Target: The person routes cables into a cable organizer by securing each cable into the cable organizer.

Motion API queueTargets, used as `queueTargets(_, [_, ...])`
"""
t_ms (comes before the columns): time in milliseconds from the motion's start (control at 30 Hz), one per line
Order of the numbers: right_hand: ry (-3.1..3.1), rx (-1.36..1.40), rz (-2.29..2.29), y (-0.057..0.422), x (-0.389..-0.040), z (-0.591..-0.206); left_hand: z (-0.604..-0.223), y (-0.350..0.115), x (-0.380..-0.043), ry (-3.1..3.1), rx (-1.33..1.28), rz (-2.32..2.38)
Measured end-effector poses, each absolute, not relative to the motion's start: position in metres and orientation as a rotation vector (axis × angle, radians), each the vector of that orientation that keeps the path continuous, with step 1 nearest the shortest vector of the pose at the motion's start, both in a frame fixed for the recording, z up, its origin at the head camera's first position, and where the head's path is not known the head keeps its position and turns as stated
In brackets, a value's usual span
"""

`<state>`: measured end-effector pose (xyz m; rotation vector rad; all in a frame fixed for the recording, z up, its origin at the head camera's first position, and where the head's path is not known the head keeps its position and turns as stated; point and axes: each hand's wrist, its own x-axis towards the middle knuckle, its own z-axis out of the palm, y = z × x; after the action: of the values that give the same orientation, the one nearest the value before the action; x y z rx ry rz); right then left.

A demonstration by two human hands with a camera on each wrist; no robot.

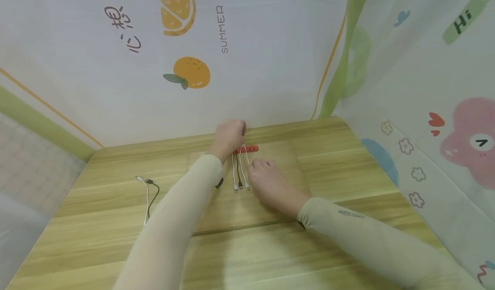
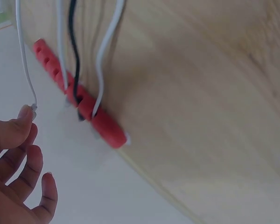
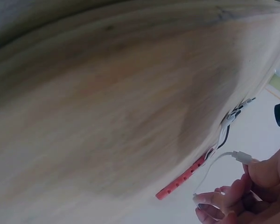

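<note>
In the head view my left hand (image 1: 230, 135) is at the far edge of the wooden board (image 1: 216, 217), just beyond a red cable holder (image 1: 253, 148). Its thumb and index finger pinch one end of a white cable (image 2: 22, 56), while the other fingers are loosely bent. My right hand (image 1: 270, 182), nearer me, pinches the cable's other end by a white plug (image 3: 242, 157). Two white cables and a black cable (image 2: 73, 42) sit side by side in slots of the red holder, their plugs pointing toward me. Several other slots hold no cable.
Left of the board, a loose white cable (image 1: 147, 199) and a black cable (image 1: 156, 192) lie on the wood-grain table (image 1: 96, 221). A printed white cloth (image 1: 267, 75) hangs behind the table, with another cloth (image 1: 417, 109) along the right side.
</note>
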<state>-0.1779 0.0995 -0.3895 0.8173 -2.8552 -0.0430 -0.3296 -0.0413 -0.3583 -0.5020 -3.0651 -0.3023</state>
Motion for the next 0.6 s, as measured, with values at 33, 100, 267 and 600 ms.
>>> queueTargets(33, [-2.878, 0.813, -0.028, 0.098, -0.179, -0.39, -0.361, -0.041, -0.33, -3.07, -0.501, -0.29])
queueTargets(100, [-2.911, 0.805, 0.003, 0.096, -0.18, -0.391, -0.366, -0.039, -0.33, -3.074, -0.502, -0.268])
queueTargets(267, [-2.959, 0.779, 0.065, 0.093, -0.183, -0.396, -0.375, -0.038, -0.333, -3.065, -0.494, -0.232])
queueTargets(600, [-3.006, 0.741, 0.073, 0.091, -0.188, -0.402, -0.383, -0.035, -0.337, -3.084, -0.472, -0.216])
